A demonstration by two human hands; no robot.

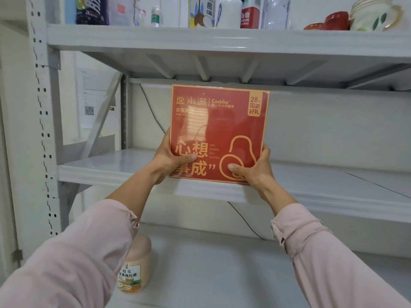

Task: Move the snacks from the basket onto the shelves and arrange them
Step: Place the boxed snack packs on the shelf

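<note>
A large flat red snack box (219, 121) with orange print stands upright at the front edge of the grey middle shelf (111, 165). My left hand (169, 158) grips its lower left side, thumb across the front. My right hand (253, 167) grips the lower right corner, thumb on the front. A pink jar (135, 267) with a printed label stands on the lower shelf (211, 274), partly hidden by my left sleeve. The basket is out of view.
The top shelf (222, 38) carries several bottles, cartons and, at the right, red bowls and a stack of cups. A perforated upright post (42, 107) runs down the left. A cable hangs along the back wall behind the box.
</note>
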